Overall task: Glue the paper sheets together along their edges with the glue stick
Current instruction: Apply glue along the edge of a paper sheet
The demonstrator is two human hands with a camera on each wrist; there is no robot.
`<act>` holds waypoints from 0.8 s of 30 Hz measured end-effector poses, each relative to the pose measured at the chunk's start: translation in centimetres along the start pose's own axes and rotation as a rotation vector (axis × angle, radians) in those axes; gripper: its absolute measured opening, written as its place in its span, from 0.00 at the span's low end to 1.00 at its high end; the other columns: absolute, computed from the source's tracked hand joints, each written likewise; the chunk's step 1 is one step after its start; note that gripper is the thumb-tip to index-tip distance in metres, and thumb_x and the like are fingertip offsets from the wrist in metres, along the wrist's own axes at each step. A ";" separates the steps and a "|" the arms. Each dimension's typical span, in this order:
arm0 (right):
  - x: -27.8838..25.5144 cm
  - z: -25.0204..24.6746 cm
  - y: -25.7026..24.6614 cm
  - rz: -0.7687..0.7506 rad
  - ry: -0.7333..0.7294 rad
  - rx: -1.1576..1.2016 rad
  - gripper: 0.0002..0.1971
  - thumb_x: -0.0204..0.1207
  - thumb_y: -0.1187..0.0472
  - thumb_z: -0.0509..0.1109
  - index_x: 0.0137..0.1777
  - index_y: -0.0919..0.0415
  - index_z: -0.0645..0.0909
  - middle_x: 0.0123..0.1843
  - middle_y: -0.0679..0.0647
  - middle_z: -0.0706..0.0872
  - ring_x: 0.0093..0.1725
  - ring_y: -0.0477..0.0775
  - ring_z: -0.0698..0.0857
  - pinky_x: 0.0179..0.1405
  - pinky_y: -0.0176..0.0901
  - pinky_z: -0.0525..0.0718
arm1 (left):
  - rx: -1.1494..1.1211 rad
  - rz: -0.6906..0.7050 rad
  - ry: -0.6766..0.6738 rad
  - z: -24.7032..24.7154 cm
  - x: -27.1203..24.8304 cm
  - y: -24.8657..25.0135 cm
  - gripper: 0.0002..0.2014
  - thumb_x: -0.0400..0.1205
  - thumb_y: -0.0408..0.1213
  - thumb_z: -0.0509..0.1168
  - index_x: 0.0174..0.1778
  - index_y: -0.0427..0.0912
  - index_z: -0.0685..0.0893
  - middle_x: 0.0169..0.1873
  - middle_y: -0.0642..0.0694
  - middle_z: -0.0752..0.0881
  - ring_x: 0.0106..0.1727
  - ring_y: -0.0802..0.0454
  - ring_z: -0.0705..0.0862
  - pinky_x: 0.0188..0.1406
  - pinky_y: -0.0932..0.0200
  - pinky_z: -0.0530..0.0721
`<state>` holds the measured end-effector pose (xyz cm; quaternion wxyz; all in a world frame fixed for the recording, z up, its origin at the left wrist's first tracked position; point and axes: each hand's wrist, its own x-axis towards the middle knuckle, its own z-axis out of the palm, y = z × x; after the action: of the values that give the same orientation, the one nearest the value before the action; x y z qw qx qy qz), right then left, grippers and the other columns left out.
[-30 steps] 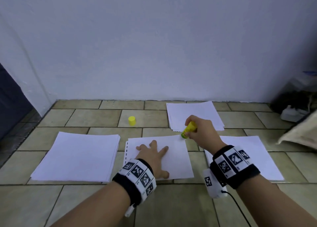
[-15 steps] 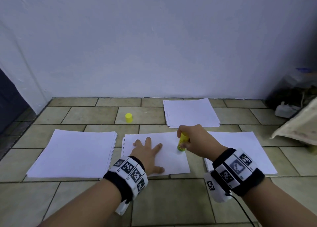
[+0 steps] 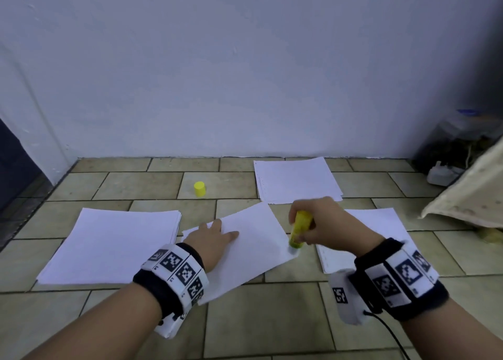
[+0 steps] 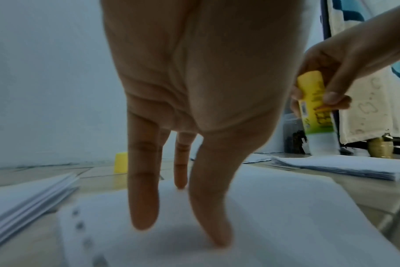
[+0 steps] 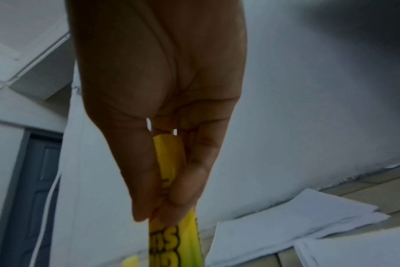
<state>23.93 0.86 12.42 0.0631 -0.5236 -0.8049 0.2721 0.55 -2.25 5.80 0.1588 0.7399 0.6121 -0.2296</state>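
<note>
**The sheet has turned and the glue is at its corner**

The left hand point(image 3: 211, 238) lies flat on the middle paper sheet point(image 3: 255, 253) with its fingers point(image 4: 144, 198) straight and spread, pressing it to the tiled floor point(image 3: 258, 324). Half a second ago this sheet lay square to the tiles. Now it is turned, so one corner points to the right.

The right hand point(image 3: 324, 225) grips the yellow glue stick point(image 3: 298, 230), with its fingers curled round the tube. The stick stands nearly upright with its tip down on that right corner of the sheet. A moment ago the tip was higher up, along the sheet's right edge.

The yellow cap point(image 3: 199, 188) stands on the floor behind the sheet, as before. Three paper stacks lie where they were: the left stack point(image 3: 109, 245), the back stack point(image 3: 296, 180) and the right stack point(image 3: 381, 221), partly hidden by the right hand.
</note>
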 end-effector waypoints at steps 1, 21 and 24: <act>0.1 -0.5 0.0 -0.001 0.059 0.052 0.15 0.66 0.67 0.79 0.42 0.49 0.79 0.42 0.55 0.85 0.36 0.55 0.88 0.36 0.49 0.89 | -0.009 -0.002 -0.006 0.0 0.0 -0.1 0.37 0.82 0.39 0.66 0.84 0.53 0.53 0.77 0.39 0.58 0.74 0.37 0.67 0.66 0.47 0.77; 7.3 3.4 -1.2 0.028 0.311 0.285 0.10 0.75 0.64 0.72 0.54 0.57 0.78 0.43 0.55 0.84 0.42 0.54 0.84 0.39 0.42 0.82 | -0.239 0.008 0.135 1.3 1.1 0.7 0.42 0.73 0.60 0.71 0.76 0.42 0.61 0.74 0.42 0.62 0.74 0.42 0.62 0.69 0.44 0.73; 8.4 3.9 -2.2 0.008 0.293 0.245 0.11 0.76 0.65 0.71 0.57 0.59 0.77 0.40 0.52 0.79 0.35 0.49 0.76 0.29 0.34 0.72 | -0.200 -0.017 0.066 1.1 1.6 0.8 0.47 0.77 0.58 0.68 0.84 0.43 0.49 0.81 0.39 0.51 0.82 0.37 0.51 0.77 0.41 0.65</act>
<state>16.91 6.12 8.68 0.2417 -0.5494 -0.7457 0.2892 1.35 -1.65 4.02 0.2098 0.7224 0.6429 -0.1440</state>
